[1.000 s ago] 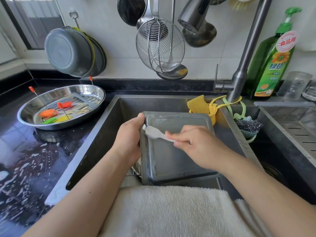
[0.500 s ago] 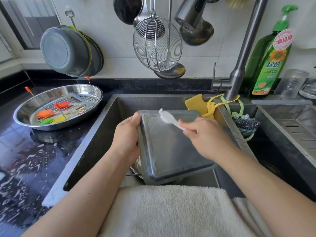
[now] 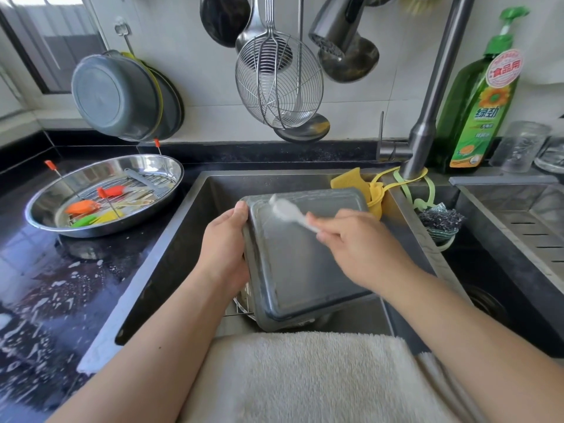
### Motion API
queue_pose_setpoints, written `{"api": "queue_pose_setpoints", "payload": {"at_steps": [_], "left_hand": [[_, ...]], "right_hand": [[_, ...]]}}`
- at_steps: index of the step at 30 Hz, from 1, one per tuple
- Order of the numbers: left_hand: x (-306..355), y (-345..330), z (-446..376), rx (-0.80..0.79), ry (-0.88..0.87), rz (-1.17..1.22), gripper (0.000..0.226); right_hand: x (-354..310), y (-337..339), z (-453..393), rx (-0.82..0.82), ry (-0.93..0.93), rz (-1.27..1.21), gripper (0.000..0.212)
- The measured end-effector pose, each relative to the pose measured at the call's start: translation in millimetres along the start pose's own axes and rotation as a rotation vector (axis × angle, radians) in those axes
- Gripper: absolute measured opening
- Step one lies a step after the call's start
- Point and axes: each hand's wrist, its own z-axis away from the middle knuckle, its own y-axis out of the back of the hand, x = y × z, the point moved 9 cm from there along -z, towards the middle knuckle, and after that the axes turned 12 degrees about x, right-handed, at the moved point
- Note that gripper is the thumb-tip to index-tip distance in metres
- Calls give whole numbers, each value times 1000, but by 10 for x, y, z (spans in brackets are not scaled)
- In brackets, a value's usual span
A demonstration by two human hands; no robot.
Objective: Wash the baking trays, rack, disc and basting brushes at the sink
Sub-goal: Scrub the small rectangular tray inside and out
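A grey rectangular baking tray (image 3: 308,270) stands tilted in the sink, its underside facing me. My left hand (image 3: 224,248) grips its left edge. My right hand (image 3: 357,242) pinches the handle of a white brush (image 3: 287,210), whose soapy head lies on the tray's upper left part. A wire rack (image 3: 241,309) peeks out below the tray. On the counter to the left, a round steel pan (image 3: 152,169) holds a rack and several basting brushes (image 3: 82,206) with orange, red, green and yellow heads.
The sink basin (image 3: 183,245) has a cream towel (image 3: 305,374) draped over its front edge. The faucet (image 3: 427,123) rises at the back right beside a green soap bottle (image 3: 479,111). Yellow cloth (image 3: 351,181) and a scourer (image 3: 439,218) hang on the sink's right. The left counter (image 3: 45,285) is wet.
My right hand has swept the brush head from the tray's left edge up toward its top and back to the upper left. My left hand has kept its hold on the tray.
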Motion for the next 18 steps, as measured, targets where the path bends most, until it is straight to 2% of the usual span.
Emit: {"api": "queue_pose_setpoints", "payload": {"at_steps": [2, 5, 6, 9, 10, 13, 14, 18], "left_hand": [[-8, -34, 27, -29, -5, -34, 39], [-21, -48, 43, -63, -16, -64, 43], [-15, -54, 47, -69, -21, -69, 43], [-14, -47, 36, -54, -22, -75, 41], [-16, -39, 31, -47, -17, -72, 41], [-51, 19, -20, -30, 24, -39, 43], [-62, 37, -35, -19, 44, -21, 44], [-68, 120, -76, 63, 85, 24, 40]], "right_hand": [[52, 53, -38, 47, -24, 19, 41], [-256, -131, 150, -116, 120, -75, 42], [-278, -136, 162, -120, 135, -64, 43], [-20, 23, -14, 27, 15, 5, 42], [21, 25, -20, 24, 6, 11, 43], [-157, -150, 151, -148, 97, -47, 43], [-174, -160, 175, -161, 106, -39, 43], [182, 49, -48, 32, -58, 29, 42]]}}
